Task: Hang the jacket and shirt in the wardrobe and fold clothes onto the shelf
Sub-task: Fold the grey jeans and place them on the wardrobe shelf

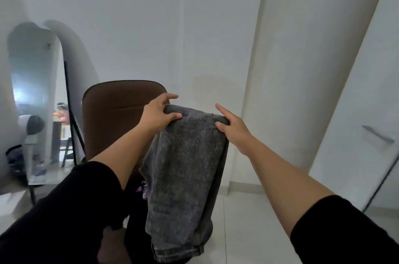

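A pair of grey washed jeans (185, 177) hangs folded lengthwise in the air in front of me, hems down near the bottom of the view. My left hand (158, 113) pinches the top left corner of the fold between thumb and fingers. At the top right corner, my right hand (232, 124) pinches the fabric with the thumb under and the index finger stretched out above it. Both arms wear black sleeves pushed up.
A brown padded chair (116, 116) stands right behind the jeans, with dark and patterned clothes (142, 190) on its seat. A standing mirror (36, 99) leans at the left. White wardrobe doors (354, 101) with a handle (377, 134) rise at the right. Pale tiled floor (248, 209) lies below.
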Demonstrator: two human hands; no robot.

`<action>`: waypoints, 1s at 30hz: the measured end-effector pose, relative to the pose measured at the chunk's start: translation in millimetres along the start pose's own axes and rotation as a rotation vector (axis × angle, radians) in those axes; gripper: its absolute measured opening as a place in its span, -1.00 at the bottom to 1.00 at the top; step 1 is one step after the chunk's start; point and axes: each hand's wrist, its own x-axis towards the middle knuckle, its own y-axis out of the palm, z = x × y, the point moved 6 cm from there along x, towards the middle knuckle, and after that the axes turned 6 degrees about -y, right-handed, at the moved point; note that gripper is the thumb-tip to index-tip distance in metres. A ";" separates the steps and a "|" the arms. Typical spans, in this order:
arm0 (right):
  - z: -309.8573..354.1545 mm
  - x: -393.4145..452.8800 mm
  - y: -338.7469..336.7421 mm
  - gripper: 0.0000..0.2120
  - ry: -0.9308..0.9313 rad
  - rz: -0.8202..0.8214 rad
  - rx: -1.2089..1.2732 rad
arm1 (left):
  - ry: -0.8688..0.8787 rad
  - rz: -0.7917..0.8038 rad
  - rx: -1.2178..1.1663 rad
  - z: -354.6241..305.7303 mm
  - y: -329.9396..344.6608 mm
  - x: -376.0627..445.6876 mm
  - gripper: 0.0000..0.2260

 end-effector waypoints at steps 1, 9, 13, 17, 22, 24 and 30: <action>-1.2 -2.6 3.8 -0.49 0.001 0.017 -0.001 | -0.009 -0.008 -0.002 3.6 -2.4 -7.1 -0.53; -33.0 -7.4 41.0 -0.48 0.056 0.158 -0.022 | -0.132 0.027 0.024 54.3 -2.5 -38.3 -0.48; -75.2 13.0 65.9 -0.42 0.127 0.244 -0.068 | -0.190 0.100 0.068 100.5 13.7 -24.8 -0.43; -126.0 57.2 98.5 -0.40 0.167 0.292 -0.104 | -0.240 0.165 0.175 159.4 32.5 16.4 -0.44; -192.0 139.0 141.4 -0.42 0.182 0.284 -0.240 | -0.299 0.258 0.233 238.7 58.9 93.2 -0.52; -220.5 174.0 161.6 -0.43 0.193 0.299 -0.295 | -0.330 0.291 0.256 275.9 71.0 127.2 -0.54; -292.5 235.2 205.7 -0.42 0.266 0.385 -0.413 | -0.446 0.324 0.265 363.9 110.3 189.6 -0.59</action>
